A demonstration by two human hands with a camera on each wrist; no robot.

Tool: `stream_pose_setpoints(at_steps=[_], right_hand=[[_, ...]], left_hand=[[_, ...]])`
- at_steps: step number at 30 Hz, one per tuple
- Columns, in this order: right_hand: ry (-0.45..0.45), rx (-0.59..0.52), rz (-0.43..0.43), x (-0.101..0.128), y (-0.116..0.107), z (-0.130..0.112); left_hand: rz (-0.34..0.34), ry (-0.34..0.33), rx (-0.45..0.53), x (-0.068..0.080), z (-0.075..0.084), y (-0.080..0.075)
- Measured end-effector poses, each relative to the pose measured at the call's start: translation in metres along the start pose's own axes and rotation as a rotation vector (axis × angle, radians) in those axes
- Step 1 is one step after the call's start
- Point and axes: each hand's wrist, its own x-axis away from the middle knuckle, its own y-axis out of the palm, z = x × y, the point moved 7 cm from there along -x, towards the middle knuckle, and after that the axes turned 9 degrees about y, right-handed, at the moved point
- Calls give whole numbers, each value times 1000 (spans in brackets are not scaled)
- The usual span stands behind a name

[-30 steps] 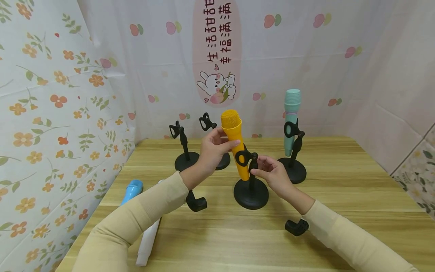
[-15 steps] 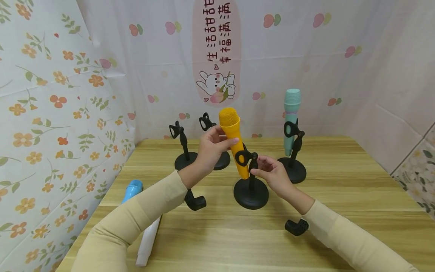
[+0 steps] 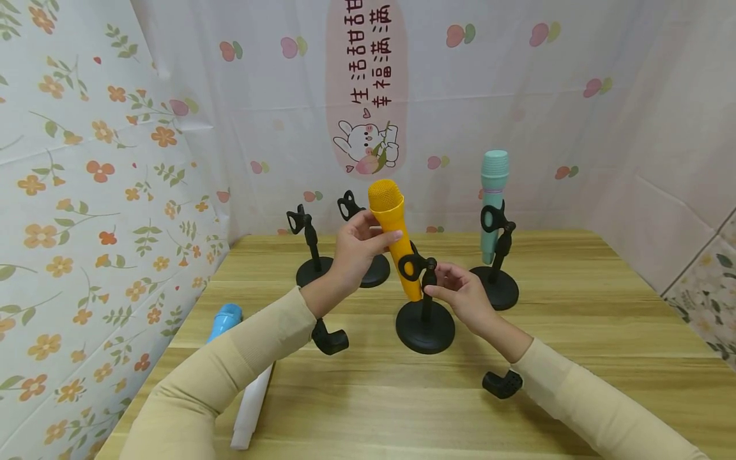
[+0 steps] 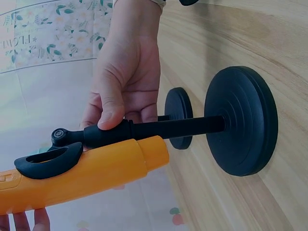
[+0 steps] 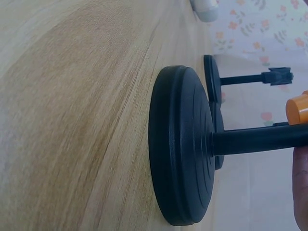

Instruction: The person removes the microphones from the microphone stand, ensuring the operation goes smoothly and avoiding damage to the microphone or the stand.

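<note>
An orange toy microphone (image 3: 395,236) leans in the clip of a black stand (image 3: 425,327) at the table's middle. My left hand (image 3: 359,246) grips the microphone's upper body, just under its mesh head. My right hand (image 3: 457,294) pinches the stand's post below the clip (image 3: 409,266). In the left wrist view the orange microphone (image 4: 82,175) lies under the black clip (image 4: 48,161), and the right hand's thumb (image 4: 111,108) presses on the post. The right wrist view shows the stand's round base (image 5: 180,147) and post from close by.
A teal microphone (image 3: 492,191) stands in its own stand (image 3: 499,287) at the right rear. Two bare stands (image 3: 313,268) (image 3: 376,271) stand behind my left hand. A blue microphone (image 3: 223,321) and a white one (image 3: 250,409) lie at the table's left edge.
The orange microphone has tilted and shifted slightly to the left and up in the clip, moved by my left hand. My right hand has stayed on the post.
</note>
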Motion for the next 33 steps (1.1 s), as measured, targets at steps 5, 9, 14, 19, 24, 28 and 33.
stream_pose_setpoints(at_steps=[5, 9, 14, 19, 24, 28, 33], right_hand=[[-8, 4, 1, 0, 0, 0], [-3, 5, 4, -1, -1, 1], [-13, 3, 7, -1, -1, 1], [-19, -5, 10, 0, -1, 1], [-9, -1, 1, 0, -1, -1], [8, -9, 0, 0, -1, 0], [12, 4, -6, 0, -1, 1]], left_hand=[[11, 5, 10, -1, 2, -2], [18, 3, 8, -1, 4, -2], [25, -3, 11, -1, 4, -4], [31, -3, 18, -1, 5, -4], [34, -5, 22, -1, 6, -5], [35, 3, 25, -1, 6, -5], [39, -1, 31, -1, 5, -6]])
